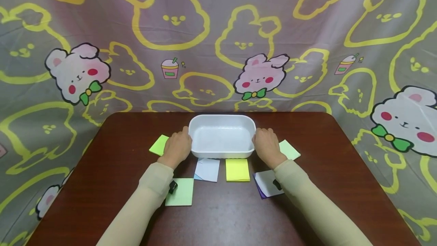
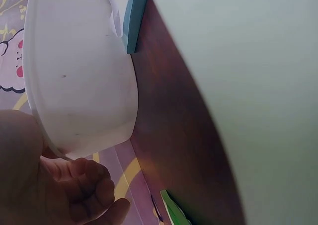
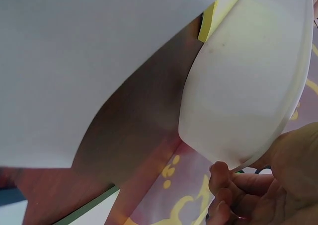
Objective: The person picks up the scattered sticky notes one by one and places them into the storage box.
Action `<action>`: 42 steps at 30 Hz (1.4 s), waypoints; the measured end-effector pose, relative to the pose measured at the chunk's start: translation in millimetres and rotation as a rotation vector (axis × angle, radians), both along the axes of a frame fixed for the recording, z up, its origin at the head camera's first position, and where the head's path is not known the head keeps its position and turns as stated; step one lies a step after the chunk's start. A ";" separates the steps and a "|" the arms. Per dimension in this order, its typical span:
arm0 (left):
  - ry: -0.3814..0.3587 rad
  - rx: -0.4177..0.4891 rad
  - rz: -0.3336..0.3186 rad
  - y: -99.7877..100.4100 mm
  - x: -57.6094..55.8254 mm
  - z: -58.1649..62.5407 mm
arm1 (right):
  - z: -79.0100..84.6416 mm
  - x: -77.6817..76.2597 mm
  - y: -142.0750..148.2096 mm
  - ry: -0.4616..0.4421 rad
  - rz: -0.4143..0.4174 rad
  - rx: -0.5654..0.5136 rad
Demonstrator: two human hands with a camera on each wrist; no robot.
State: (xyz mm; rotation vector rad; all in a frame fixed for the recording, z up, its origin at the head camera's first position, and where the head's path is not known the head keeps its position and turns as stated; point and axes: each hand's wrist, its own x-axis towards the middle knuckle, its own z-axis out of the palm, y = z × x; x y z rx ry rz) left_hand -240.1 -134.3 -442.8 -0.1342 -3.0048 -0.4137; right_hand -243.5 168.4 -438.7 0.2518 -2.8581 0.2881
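Note:
A white rectangular plastic tray [image 1: 222, 155] with rounded corners stands toward the far edge of the table, and its inside is bare. My left hand [image 1: 177, 147] grips its left end by the rim, fingers curled under the edge, as the left wrist view shows. At the opposite end my right hand [image 1: 268, 145] holds the rim the same way; in the right wrist view its curled fingers [image 3: 221, 178] show under the lip. Close in front of the tray lie a pale blue sticky note pad [image 1: 207, 170] and a yellow one [image 1: 238, 170].
More note pads lie around: bright green [image 1: 158, 145] beside the left hand, light green [image 1: 181, 193] by the left forearm, white-and-purple [image 1: 268, 184] partly under the right forearm, pale green [image 1: 289, 150] past the right hand. A patterned curtain [image 1: 205, 56] hangs behind the brown table [image 1: 225, 215].

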 end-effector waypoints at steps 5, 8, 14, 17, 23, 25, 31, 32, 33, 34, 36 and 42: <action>0.000 -0.004 -0.005 -0.7 0.1 0.6 | 0.3 -0.3 -0.4 -0.008 0.008 0.007; -0.005 -0.001 -0.003 -0.9 0.3 1.0 | 0.7 -0.6 -0.8 -0.021 0.004 0.007; 0.002 -0.006 -0.007 -0.1 1.1 1.0 | 1.6 -0.5 -0.9 -0.032 -0.008 -0.002; 0.002 -0.012 -0.009 0.1 1.0 0.7 | 1.3 -0.8 -0.5 -0.021 -0.006 -0.003; 0.011 -0.026 -0.017 -0.8 0.2 1.1 | 0.9 -1.6 -0.1 0.001 0.004 0.010; 0.015 -0.031 -0.020 -1.4 0.4 1.2 | 1.4 -1.5 -0.6 -0.008 0.003 0.012; 0.001 -0.010 -0.020 -4.0 0.5 2.2 | 2.3 -0.6 -1.8 -0.035 -0.003 0.023; -0.003 -0.006 -0.020 -4.3 0.5 2.4 | 2.1 -0.6 -1.8 -0.033 -0.002 0.027; -0.006 -0.004 -0.021 -4.7 0.6 2.6 | 2.0 -0.6 -1.7 -0.031 0.002 0.032; -0.008 -0.003 -0.022 -5.0 0.6 2.7 | 2.0 -0.6 -1.7 -0.030 0.003 0.034; -0.008 0.001 -0.027 -5.5 0.5 2.8 | 1.7 -0.6 -1.3 -0.030 0.007 0.034; 0.018 0.006 -0.041 -6.8 1.5 2.0 | 2.1 -0.6 1.2 -0.029 0.015 0.011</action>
